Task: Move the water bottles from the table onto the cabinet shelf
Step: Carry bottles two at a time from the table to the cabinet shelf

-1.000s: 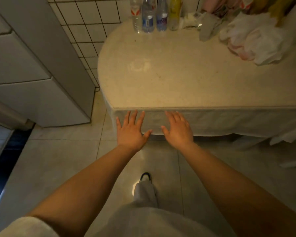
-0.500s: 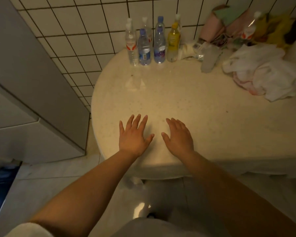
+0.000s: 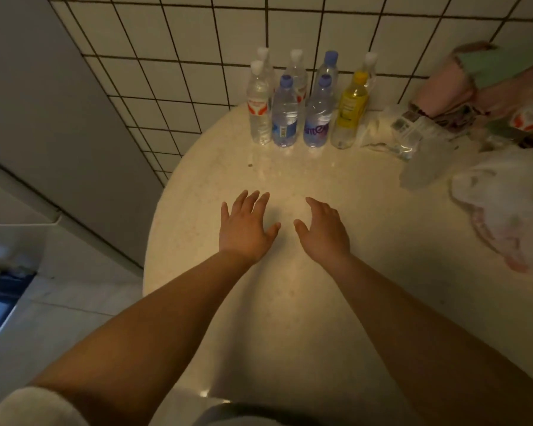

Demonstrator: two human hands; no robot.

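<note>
My left hand (image 3: 246,230) and right hand (image 3: 323,231) hover empty, fingers spread, over the surface (image 3: 382,272) as the water bottles (image 3: 302,103) crowd at 12 o'clock, where a careless reach could topple neighbours.

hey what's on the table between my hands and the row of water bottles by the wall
Bare tabletop, apart from one small dark speck, separates the left hand and right hand from the bottles, in the head view.

A white tiled wall (image 3: 290,29) with dark grout stands at the far side. Crumpled plastic bags (image 3: 505,207) and pink cloth (image 3: 443,90) lie far right. A grey cabinet (image 3: 43,103) stands left, above pale floor tiles (image 3: 59,318).
</note>
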